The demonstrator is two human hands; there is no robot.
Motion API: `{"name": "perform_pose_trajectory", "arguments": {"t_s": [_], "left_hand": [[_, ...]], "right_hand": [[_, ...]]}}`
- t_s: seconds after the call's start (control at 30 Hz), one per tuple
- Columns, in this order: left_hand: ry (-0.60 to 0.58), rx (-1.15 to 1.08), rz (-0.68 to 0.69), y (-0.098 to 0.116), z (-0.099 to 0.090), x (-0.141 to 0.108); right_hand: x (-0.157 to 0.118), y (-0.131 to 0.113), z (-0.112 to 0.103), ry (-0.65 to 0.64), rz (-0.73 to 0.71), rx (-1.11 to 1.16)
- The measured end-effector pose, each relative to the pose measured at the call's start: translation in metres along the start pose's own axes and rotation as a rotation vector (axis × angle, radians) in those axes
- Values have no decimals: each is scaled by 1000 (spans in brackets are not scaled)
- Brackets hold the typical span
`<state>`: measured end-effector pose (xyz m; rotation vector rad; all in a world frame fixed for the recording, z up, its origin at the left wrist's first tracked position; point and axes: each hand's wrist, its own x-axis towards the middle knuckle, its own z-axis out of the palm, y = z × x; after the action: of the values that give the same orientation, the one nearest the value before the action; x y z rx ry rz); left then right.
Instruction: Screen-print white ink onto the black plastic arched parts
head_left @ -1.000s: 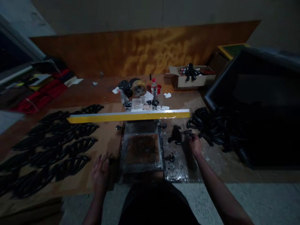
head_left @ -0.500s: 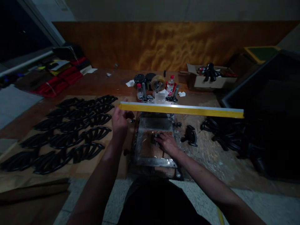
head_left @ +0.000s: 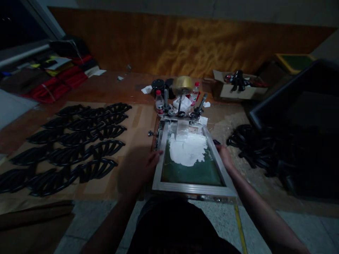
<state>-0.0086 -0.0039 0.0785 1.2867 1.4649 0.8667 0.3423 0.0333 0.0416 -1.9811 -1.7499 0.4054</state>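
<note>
A metal-edged screen frame [head_left: 194, 188] lies flat on the jig in front of me, with white paste [head_left: 186, 150] spread over its green mesh [head_left: 190, 174]. My left hand [head_left: 151, 165] is at the frame's left edge, dim and blurred, its fingertips close to the metal. Beyond the right edge, my right hand [head_left: 224, 155] is beside a small black part [head_left: 216, 142]; its fingers are mostly hidden. A pale squeegee [head_left: 182, 129] rests at the back of the mesh.
Rows of black curved parts [head_left: 99, 169] cover the cardboard at left. More black parts [head_left: 247, 148] are piled at right beside a dark bin [head_left: 296, 134]. Two bottles [head_left: 159, 104], a tape roll [head_left: 182, 84] and an open box [head_left: 238, 92] stand behind.
The frame has swung down from edge-on to flat, exposing the mesh and paste. My left hand has lowered; my right hand has moved from under the frame to its right side.
</note>
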Motion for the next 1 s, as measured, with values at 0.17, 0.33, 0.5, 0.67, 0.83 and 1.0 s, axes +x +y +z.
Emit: {"name": "perform_pose_trajectory", "arguments": {"t_s": [0.17, 0.33, 0.5, 0.67, 0.83, 1.0], "left_hand": [[-47, 71, -67, -55, 22, 4], [-39, 133, -67, -70, 30, 13], [-49, 116, -90, -76, 31, 13], [-52, 82, -103, -83, 32, 13], [-35, 72, -107, -85, 34, 14], [-9, 55, -92, -81, 34, 13]], "right_hand": [[37, -43, 2, 173, -295, -51], [43, -117, 23, -88, -438, -241], [34, -121, 27, -357, -393, -274], [3, -110, 37, -403, -478, -319], [-21, -93, 23, -562, -711, -221], [-11, -94, 20, -518, -737, -139]]}}
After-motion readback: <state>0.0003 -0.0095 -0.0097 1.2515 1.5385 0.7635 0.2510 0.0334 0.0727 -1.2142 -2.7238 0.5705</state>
